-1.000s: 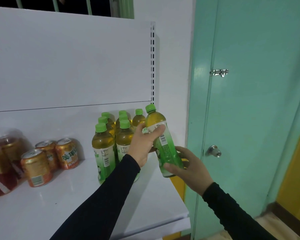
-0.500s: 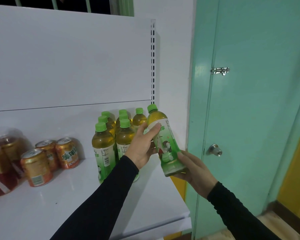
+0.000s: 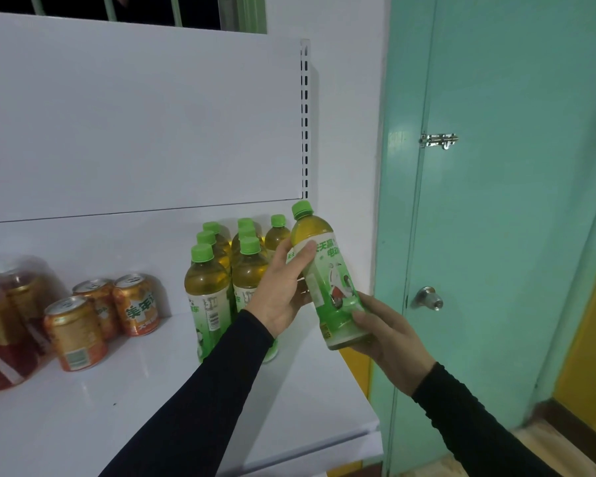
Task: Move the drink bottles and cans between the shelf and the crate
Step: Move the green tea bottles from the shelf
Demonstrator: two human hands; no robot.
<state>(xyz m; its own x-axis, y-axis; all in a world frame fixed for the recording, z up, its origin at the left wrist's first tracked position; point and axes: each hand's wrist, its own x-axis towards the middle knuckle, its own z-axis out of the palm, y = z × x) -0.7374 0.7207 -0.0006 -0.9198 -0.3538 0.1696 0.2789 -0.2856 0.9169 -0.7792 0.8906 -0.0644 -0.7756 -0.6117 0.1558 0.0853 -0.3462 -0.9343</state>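
A green-capped tea bottle (image 3: 327,270) is held tilted in the air at the right end of the white shelf (image 3: 152,401). My left hand (image 3: 283,287) grips its upper part, thumb across the label. My right hand (image 3: 386,335) cups and grips its base from below. Several more green-capped tea bottles (image 3: 221,270) stand in a cluster on the shelf just left of the held one, partly hidden by my left hand. No crate is in view.
Three orange cans (image 3: 100,315) stand on the shelf at the left, beside a plastic-wrapped pack of cans (image 3: 4,325) at the left edge. A teal door (image 3: 496,201) with a knob and latch is close on the right. The shelf's right edge ends below my right hand.
The held bottle has turned in my hands so a different side of its label faces me. Its base has swung slightly right. My right hand shifted under the base.
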